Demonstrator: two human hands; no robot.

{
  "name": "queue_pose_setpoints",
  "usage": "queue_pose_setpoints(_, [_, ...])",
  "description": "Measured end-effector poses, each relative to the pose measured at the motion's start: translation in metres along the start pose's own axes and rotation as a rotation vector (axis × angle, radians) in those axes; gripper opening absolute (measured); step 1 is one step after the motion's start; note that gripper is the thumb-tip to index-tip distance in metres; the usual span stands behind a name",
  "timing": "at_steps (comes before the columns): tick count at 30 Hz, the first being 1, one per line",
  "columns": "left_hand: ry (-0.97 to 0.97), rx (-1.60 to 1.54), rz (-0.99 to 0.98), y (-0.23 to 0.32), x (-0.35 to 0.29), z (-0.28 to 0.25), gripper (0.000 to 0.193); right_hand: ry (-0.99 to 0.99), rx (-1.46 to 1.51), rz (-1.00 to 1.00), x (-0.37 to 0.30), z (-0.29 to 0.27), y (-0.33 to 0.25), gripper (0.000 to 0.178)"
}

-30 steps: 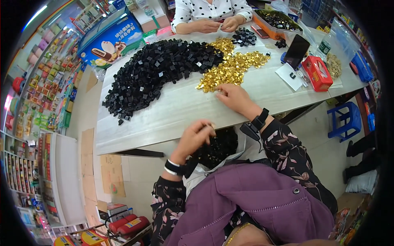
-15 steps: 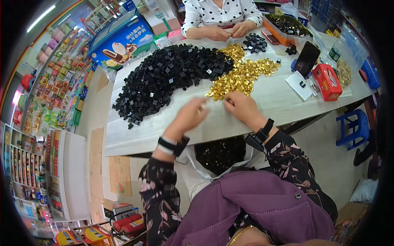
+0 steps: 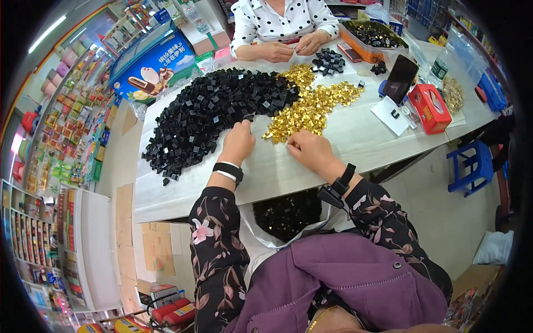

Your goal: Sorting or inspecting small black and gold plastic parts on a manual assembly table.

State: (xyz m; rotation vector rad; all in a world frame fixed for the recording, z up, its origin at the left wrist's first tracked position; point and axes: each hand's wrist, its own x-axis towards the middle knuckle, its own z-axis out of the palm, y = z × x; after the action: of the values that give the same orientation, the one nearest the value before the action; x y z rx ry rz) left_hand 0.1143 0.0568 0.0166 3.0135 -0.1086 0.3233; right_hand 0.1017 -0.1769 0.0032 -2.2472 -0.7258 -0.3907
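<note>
My left hand [image 3: 239, 142] is at the near edge of a big heap of small black square plastic pieces [image 3: 216, 105]. Its fingertips close on one black piece [image 3: 249, 117] at the heap's border. Beside the near end of a pile of small shiny gold pieces [image 3: 311, 108], my right hand [image 3: 312, 151] rests low over the table with its fingers curled together. Whatever those fingers may hold is hidden. Below the table edge, an open white bag [image 3: 250, 227] holds many black pieces with some gold glints.
Across the table [image 3: 183, 191], another person's hands [image 3: 294, 50] work near a small black pile [image 3: 328, 61]. An orange tub [image 3: 355, 44] of pieces, a propped phone [image 3: 401, 77], a red tissue box [image 3: 430, 108] and a bottle [image 3: 438, 69] stand right. A blue stool [image 3: 471, 166] is beyond.
My left hand has moved forward from above the bare tabletop to the black heap and closed its fingertips at a piece. My right hand stays by the gold pile. The view has shifted slightly.
</note>
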Motion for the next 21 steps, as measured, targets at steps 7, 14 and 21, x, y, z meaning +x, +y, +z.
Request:
queue_pose_setpoints(7, [-0.346, -0.671, -0.320, -0.003, -0.058, -0.035, 0.024, 0.008, 0.013, 0.047, -0.006, -0.007, 0.012, 0.010])
queue_pose_setpoints(14, [-0.101, -1.842, -0.461, 0.020, -0.107, -0.024, 0.024, 0.006, -0.021, -0.009, -0.008, -0.008, 0.000, 0.011])
queue_pose_setpoints(21, [0.035, -2.172, -0.415, 0.051, -0.092, -0.004, 0.031, 0.031, -0.021, -0.044, -0.008, -0.004, 0.005, 0.010])
